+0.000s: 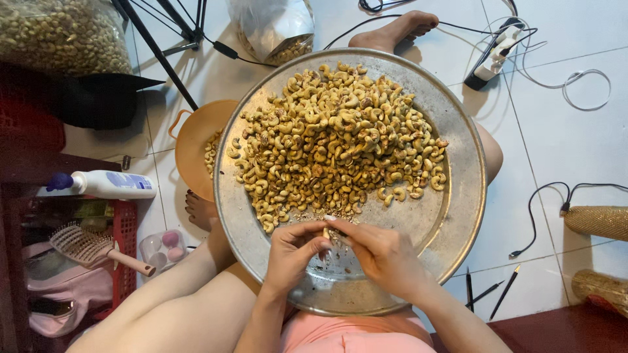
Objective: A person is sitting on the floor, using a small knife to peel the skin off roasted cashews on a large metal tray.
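A single cashew [326, 233] is pinched between the left hand [292, 255] and right hand [383, 255] over a round metal tray [458, 196], where a large heap of unpeeled cashews [337, 140] is left.

Bare tray rim [451, 216] beside cashew heap [337, 140]

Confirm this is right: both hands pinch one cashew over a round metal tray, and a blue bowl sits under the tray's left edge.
Not quite. The head view shows the bowl is orange, not blue. The rest holds: left hand and right hand pinch one cashew over the round metal tray.
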